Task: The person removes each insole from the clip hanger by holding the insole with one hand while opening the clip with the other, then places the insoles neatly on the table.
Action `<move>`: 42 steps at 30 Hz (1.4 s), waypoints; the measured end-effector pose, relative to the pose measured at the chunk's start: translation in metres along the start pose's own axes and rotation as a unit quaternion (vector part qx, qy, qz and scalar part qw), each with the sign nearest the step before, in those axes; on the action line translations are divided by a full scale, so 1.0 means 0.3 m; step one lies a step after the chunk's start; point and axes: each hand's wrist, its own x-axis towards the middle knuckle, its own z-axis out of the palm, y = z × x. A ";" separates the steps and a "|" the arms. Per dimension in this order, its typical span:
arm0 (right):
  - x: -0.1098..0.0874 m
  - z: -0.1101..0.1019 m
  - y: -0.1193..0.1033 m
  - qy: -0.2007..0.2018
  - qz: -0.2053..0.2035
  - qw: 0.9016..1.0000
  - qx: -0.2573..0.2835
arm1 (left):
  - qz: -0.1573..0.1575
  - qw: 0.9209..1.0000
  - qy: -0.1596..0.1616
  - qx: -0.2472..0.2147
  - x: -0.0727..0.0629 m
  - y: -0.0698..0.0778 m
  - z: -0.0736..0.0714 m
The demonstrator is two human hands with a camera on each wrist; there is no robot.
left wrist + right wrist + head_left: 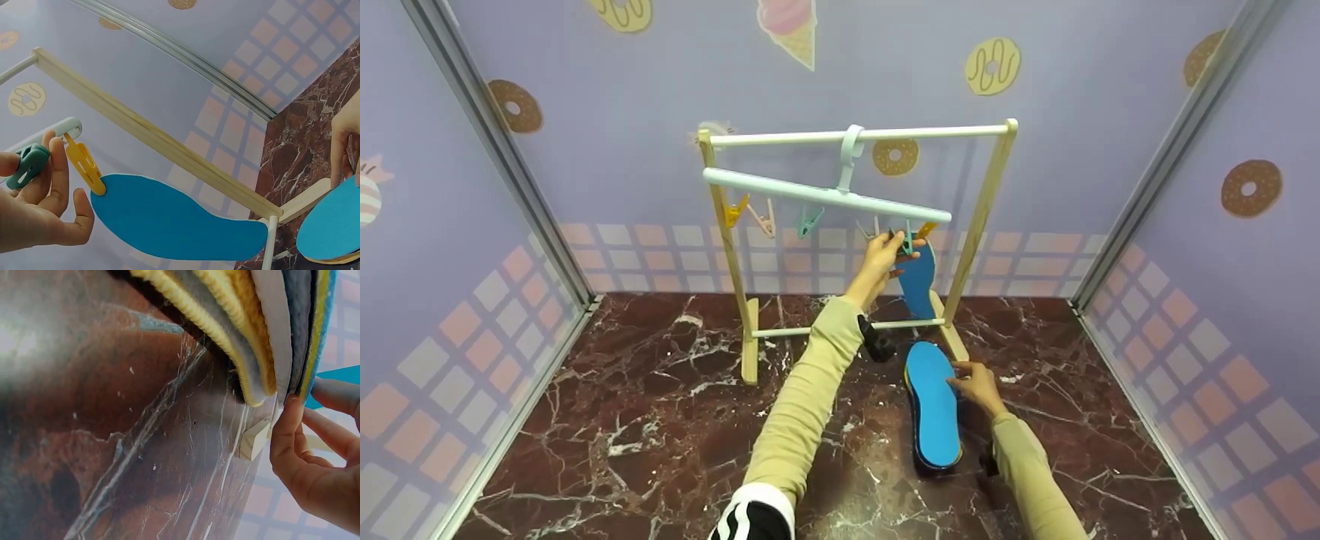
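My left hand pinches a green clothespin near the right end of the white hanger. Right beside it, a yellow clothespin grips the end of a blue insole, which hangs down from the hanger. On the floor lies a stack of insoles, with a blue insole on top. My right hand pinches the edge of that top insole at its right side. Layers with yellow, fluffy edges show beneath it in the right wrist view.
The hanger hooks over the top bar of a wooden rack and tilts down to the right. More clothespins, such as a teal one and an orange one, hang along it. A dark marbled floor and patterned walls surround the rack.
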 end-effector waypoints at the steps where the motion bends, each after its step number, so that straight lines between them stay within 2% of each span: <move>1: 0.000 -0.001 0.000 0.001 0.000 1.000 0.001 | 0.001 1.000 0.001 0.003 -0.002 0.001 0.000; 9: 0.012 -0.013 -0.002 0.008 0.007 1.000 0.008 | 0.003 1.000 -0.005 0.000 -0.018 0.011 0.006; 17: 0.049 -0.032 -0.032 0.055 -0.001 0.998 0.018 | 0.009 1.000 -0.015 0.002 -0.043 0.021 0.020; 22: 0.072 -0.044 -0.079 0.076 -0.022 0.996 0.036 | 0.004 1.000 -0.017 -0.007 -0.055 0.027 0.031; 26: 0.097 -0.053 -0.123 0.106 -0.056 0.991 0.051 | 0.003 1.000 -0.017 -0.018 -0.062 0.031 0.042; 31: 0.134 -0.070 -0.171 0.144 -0.087 0.984 0.062 | 0.015 1.000 -0.022 -0.016 -0.069 0.031 0.053; 34: 0.159 -0.081 -0.190 0.158 -0.090 0.981 0.063 | 0.020 0.999 -0.024 -0.019 -0.071 0.026 0.057; 42: 0.222 -0.098 -0.222 0.143 -0.075 0.980 0.113 | 0.016 0.999 -0.033 -0.024 -0.068 0.016 0.058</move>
